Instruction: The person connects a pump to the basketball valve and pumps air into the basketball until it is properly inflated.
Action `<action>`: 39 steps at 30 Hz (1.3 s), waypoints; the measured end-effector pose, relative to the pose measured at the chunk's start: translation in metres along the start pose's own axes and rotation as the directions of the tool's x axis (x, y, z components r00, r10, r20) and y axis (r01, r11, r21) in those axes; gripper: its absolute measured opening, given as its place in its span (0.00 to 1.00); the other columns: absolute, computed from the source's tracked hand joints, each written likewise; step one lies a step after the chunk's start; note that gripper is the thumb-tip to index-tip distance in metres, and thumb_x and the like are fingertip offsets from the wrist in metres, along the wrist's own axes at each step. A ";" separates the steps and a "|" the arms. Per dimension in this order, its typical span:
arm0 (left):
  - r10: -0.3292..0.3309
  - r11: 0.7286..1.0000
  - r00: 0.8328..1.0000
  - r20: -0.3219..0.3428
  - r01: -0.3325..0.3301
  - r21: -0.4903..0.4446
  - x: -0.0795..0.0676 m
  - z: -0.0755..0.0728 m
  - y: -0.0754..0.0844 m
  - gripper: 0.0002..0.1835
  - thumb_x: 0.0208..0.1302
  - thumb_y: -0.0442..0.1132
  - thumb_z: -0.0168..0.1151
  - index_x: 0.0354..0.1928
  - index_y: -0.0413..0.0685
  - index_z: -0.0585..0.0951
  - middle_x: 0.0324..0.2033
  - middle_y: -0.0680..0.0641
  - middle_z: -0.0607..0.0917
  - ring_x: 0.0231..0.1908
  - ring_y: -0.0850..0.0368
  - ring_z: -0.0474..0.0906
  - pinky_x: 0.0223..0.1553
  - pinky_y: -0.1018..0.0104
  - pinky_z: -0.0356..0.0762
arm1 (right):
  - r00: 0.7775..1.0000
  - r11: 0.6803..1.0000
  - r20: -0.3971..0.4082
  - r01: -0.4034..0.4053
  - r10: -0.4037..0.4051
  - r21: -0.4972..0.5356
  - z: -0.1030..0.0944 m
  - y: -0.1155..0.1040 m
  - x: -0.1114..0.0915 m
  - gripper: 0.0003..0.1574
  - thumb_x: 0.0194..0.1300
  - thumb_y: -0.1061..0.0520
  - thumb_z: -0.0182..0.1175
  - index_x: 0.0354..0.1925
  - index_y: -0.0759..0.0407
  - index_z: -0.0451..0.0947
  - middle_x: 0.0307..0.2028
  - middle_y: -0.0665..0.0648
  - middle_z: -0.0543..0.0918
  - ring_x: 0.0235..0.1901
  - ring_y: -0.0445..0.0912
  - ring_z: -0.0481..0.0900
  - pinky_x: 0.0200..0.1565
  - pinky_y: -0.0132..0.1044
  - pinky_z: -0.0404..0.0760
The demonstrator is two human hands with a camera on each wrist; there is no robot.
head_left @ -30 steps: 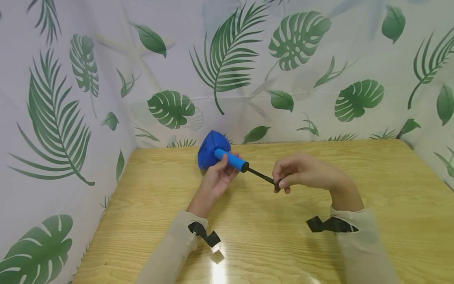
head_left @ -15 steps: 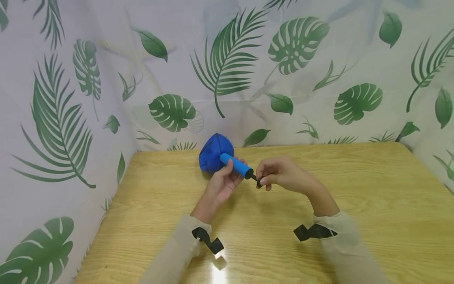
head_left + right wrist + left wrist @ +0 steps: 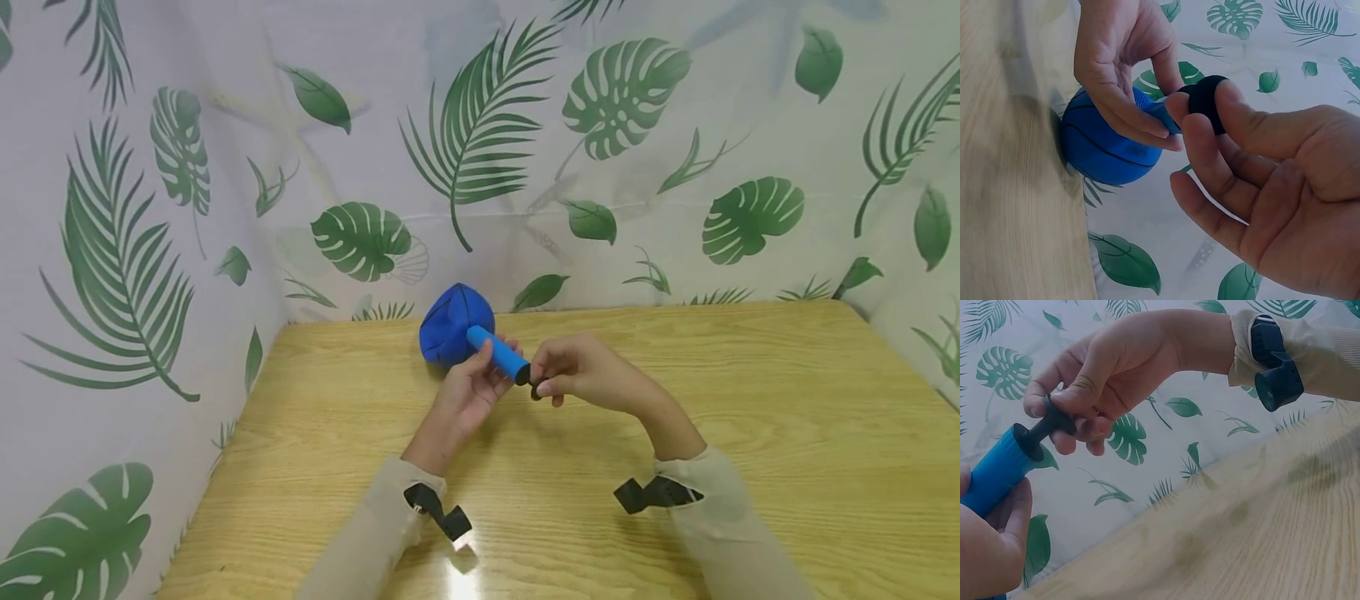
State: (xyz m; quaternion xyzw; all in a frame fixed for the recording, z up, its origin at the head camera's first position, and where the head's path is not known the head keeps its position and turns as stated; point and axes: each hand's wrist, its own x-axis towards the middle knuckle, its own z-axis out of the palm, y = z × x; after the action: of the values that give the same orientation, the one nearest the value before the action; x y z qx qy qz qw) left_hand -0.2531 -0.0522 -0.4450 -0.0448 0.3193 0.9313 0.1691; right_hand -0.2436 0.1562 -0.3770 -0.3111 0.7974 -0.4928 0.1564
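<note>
My left hand (image 3: 468,396) grips the light-blue barrel of a hand pump (image 3: 498,354), thumb on top and fingers beneath. The pump's far end meets a dark-blue ball with black seams (image 3: 453,325), which looks partly sunken and rests on the table. With thumb and fingertips my right hand (image 3: 588,373) pinches the black pump handle (image 3: 1057,419). Only a short length of black rod shows between handle and barrel in the left wrist view. The joint between pump and ball is hidden in the right wrist view by the left hand's fingers (image 3: 1141,122).
The wooden table (image 3: 600,517) reaches back to a leaf-print cloth (image 3: 510,250) hung behind it and along the sides. Each sleeve carries a black wrist camera, one on the left (image 3: 442,512) and one on the right (image 3: 652,494).
My right hand has moved left, pushing the handle and the long black rod nearly all the way into the barrel. The ball looks slightly fuller. The left hand keeps its grip.
</note>
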 end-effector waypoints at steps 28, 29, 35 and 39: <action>0.030 0.996 0.998 -0.055 -0.034 -0.087 0.000 -0.003 0.019 0.18 0.79 0.41 0.52 0.62 0.39 0.71 0.51 0.44 0.84 0.46 0.54 0.87 0.48 0.63 0.87 | 0.968 0.994 0.234 0.100 -0.089 -0.036 -0.042 -0.023 -0.041 0.04 0.69 0.61 0.65 0.39 0.60 0.79 0.32 0.57 0.81 0.26 0.47 0.81 0.34 0.39 0.86; 0.030 0.995 0.998 -0.053 -0.034 -0.091 0.000 -0.003 0.019 0.18 0.79 0.41 0.52 0.62 0.39 0.71 0.50 0.44 0.84 0.46 0.54 0.87 0.48 0.63 0.87 | 0.972 0.995 0.220 0.094 -0.082 -0.043 -0.041 -0.023 -0.040 0.04 0.69 0.61 0.65 0.39 0.60 0.79 0.32 0.56 0.82 0.26 0.47 0.81 0.35 0.39 0.86; 0.009 0.992 1.000 -0.018 -0.011 -0.126 0.000 -0.002 0.016 0.18 0.79 0.42 0.51 0.63 0.41 0.69 0.45 0.48 0.86 0.48 0.56 0.86 0.51 0.64 0.86 | 0.989 0.996 0.126 0.079 -0.074 -0.035 -0.029 -0.018 -0.030 0.05 0.68 0.63 0.66 0.39 0.64 0.79 0.31 0.58 0.83 0.27 0.46 0.83 0.35 0.39 0.87; -0.001 0.993 1.000 -0.003 0.001 -0.115 -0.001 0.000 0.011 0.18 0.79 0.43 0.50 0.64 0.42 0.69 0.47 0.49 0.84 0.49 0.57 0.85 0.52 0.66 0.86 | 0.992 0.996 0.085 0.093 -0.091 -0.016 -0.020 -0.012 -0.021 0.05 0.66 0.65 0.66 0.40 0.65 0.80 0.32 0.60 0.83 0.28 0.44 0.83 0.34 0.39 0.88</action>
State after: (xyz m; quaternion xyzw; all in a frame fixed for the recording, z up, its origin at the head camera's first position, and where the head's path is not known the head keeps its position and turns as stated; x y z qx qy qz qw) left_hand -0.2560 -0.0610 -0.4379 -0.0561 0.2656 0.9480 0.1661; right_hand -0.2344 0.1797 -0.3583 -0.3697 0.7797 -0.4780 0.1639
